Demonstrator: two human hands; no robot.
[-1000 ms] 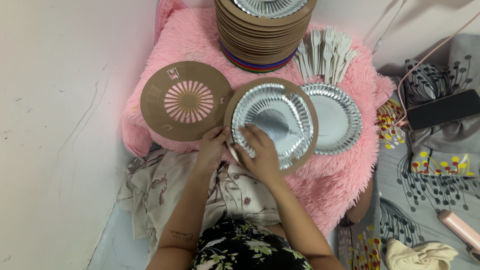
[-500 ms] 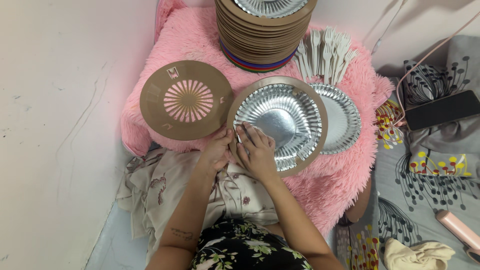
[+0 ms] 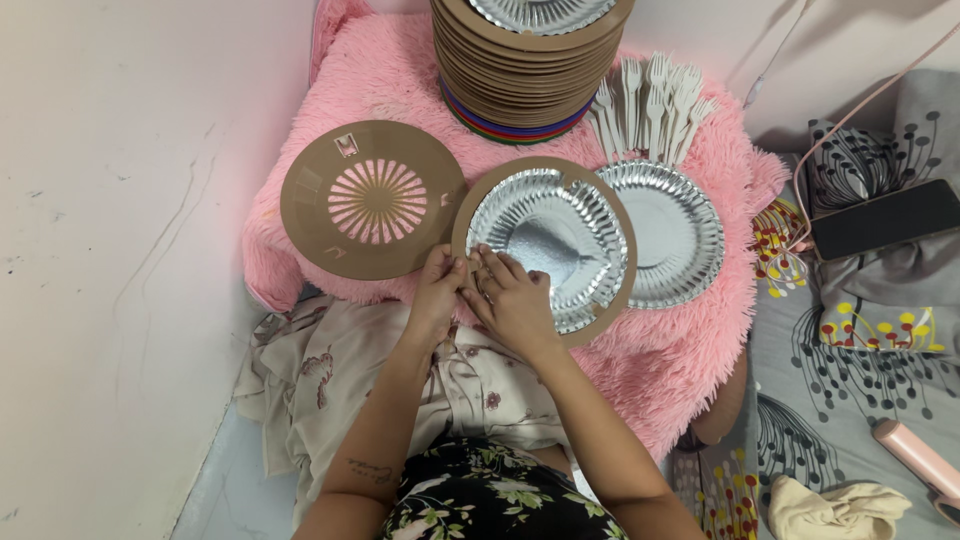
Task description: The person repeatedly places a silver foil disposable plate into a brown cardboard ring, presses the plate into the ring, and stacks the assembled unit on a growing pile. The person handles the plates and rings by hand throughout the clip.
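Note:
A silver foil plate (image 3: 545, 235) sits pressed into a brown cardboard ring (image 3: 618, 225) on a pink fluffy cushion (image 3: 390, 70). My left hand (image 3: 438, 290) pinches the near-left rim of the ring and foil. Beside it, my right hand (image 3: 512, 300) presses its fingers down on the foil's near edge. To the left lies a brown cardboard disc with slotted cut-outs (image 3: 372, 198). A plain silver foil plate (image 3: 675, 232) lies to the right, partly under the ring.
A tall stack of brown-rimmed plates (image 3: 530, 60) stands at the back of the cushion, with white plastic forks (image 3: 650, 110) beside it. A dark phone (image 3: 885, 218) and a pink object (image 3: 915, 460) lie on patterned cloth at right. A white wall runs along the left.
The camera view shifted. Both hands slid from the plate's near middle to its near-left rim, coming closer together.

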